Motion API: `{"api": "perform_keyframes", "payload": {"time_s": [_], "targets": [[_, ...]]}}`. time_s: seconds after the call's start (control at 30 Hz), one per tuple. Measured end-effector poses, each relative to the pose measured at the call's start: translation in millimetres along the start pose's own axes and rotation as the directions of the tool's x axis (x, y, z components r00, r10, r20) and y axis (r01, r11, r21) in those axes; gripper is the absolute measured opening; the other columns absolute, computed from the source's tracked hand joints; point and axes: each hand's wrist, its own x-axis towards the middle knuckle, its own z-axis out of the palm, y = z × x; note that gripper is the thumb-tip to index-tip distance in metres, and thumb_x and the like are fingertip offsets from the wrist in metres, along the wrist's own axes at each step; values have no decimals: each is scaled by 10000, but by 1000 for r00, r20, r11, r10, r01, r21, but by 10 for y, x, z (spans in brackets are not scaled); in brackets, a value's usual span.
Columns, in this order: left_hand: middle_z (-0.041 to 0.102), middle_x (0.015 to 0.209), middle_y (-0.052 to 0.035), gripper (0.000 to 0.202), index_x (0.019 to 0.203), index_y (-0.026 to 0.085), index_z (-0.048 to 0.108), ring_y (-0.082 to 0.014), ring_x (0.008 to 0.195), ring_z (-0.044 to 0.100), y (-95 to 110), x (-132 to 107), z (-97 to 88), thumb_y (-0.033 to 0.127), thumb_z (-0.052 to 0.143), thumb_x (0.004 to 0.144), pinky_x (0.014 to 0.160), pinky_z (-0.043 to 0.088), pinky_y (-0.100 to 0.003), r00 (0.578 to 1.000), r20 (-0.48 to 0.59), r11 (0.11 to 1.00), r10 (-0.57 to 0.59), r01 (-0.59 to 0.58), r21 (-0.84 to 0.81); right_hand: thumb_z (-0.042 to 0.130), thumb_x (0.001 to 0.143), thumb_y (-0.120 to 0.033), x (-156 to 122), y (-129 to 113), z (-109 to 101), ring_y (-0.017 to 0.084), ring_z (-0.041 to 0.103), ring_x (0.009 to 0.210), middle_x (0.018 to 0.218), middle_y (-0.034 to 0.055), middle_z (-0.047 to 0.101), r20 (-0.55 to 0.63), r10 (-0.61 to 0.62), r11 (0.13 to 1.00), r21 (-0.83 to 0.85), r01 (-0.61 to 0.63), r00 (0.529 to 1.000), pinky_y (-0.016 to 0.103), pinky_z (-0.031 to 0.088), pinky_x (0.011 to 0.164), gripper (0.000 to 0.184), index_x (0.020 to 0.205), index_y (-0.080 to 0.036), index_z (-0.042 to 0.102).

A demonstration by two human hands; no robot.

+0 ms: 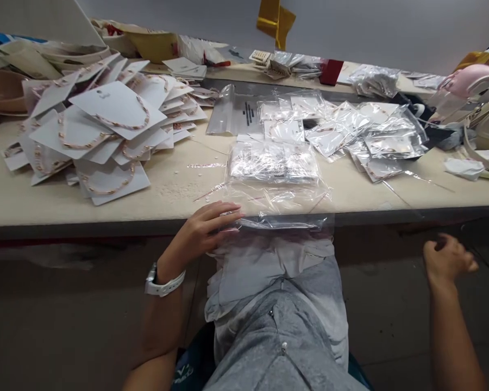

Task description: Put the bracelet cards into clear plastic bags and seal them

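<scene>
My left hand (206, 228), with a white watch on its wrist, rests at the table's front edge. Its fingers lie stretched out flat on the near corner of a stack of clear plastic bags (275, 184). My right hand (448, 259) hangs below the table edge at the right, fingers curled into a loose fist; nothing shows in it. A heap of white cards with bead necklaces (101, 122) lies to the left. Bagged cards (362, 136) are scattered to the right of the stack.
A larger clear zip bag (234, 111) lies behind the stack. Beige bowls (8, 87) stand at the far left, a yellow bowl (155, 43) at the back. A red box (331, 71) and a pink object (468, 80) sit at the back right. My lap is below the edge.
</scene>
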Motion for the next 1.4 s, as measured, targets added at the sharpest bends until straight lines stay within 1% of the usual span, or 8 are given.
{"api": "perform_keyframes", "payload": {"time_s": [0.13,0.27,0.37,0.53,0.77,0.93,1.23,1.4], "targets": [[663,1214,-50,241,1155,256,665,-194,1200,573,-32,36,-59,221,545,949,1041,466,-349,999,-30,998,26,-28,-52,537,787,-420,-125,-458,220,390,532,1131,1101,191,630,55,-283,959,43,281,957,582,335,972,352,1071,-247,654],[704,1115,-44,237,1121,241,689,-166,1053,649,-53,140,-174,261,510,967,967,498,-271,1000,25,987,-9,12,-159,625,804,-552,-226,-1229,137,341,447,1245,1217,72,596,192,-756,654,222,723,625,573,217,1082,412,1145,-320,617],[738,1010,-44,267,1032,223,726,-164,946,689,-53,268,-283,351,501,966,870,539,-240,996,59,970,-71,83,-228,608,853,-532,-146,-1717,33,317,411,1285,1238,40,618,178,-835,548,358,756,521,528,183,1109,353,1167,-372,623],[753,803,-73,454,808,172,735,-190,757,714,-80,586,-409,583,555,874,731,586,-278,934,25,870,-356,341,-356,470,965,-413,169,-2211,58,266,458,1246,1036,15,700,60,-802,453,709,540,594,470,296,1061,272,879,-306,705],[643,559,-23,396,755,154,672,-115,466,621,-330,1149,-418,529,604,859,481,529,-203,758,87,621,-647,590,-517,475,907,-604,522,-2622,322,241,580,1003,803,24,702,358,-619,581,808,101,699,436,375,1004,459,686,-254,673],[603,537,-2,352,740,140,633,-89,397,574,-561,1378,-371,397,506,944,398,456,-164,724,157,602,-672,657,-453,567,792,-645,672,-2791,484,227,606,833,752,40,671,633,-499,703,695,-151,591,386,440,859,466,615,-226,668],[552,470,33,326,656,158,546,-82,356,520,-644,1440,-305,331,499,929,376,366,-158,648,217,577,-730,755,-311,582,761,-675,777,-2892,654,104,422,510,533,2,493,781,-445,780,578,-238,439,274,340,550,541,530,-186,576],[519,402,28,392,586,189,507,-109,351,486,-754,1388,-264,404,495,915,414,365,-204,660,239,603,-713,750,-271,568,758,-702,790,-2869,796,100,405,466,502,-1,477,769,-425,796,569,-208,478,280,316,504,570,512,-188,563]]}}
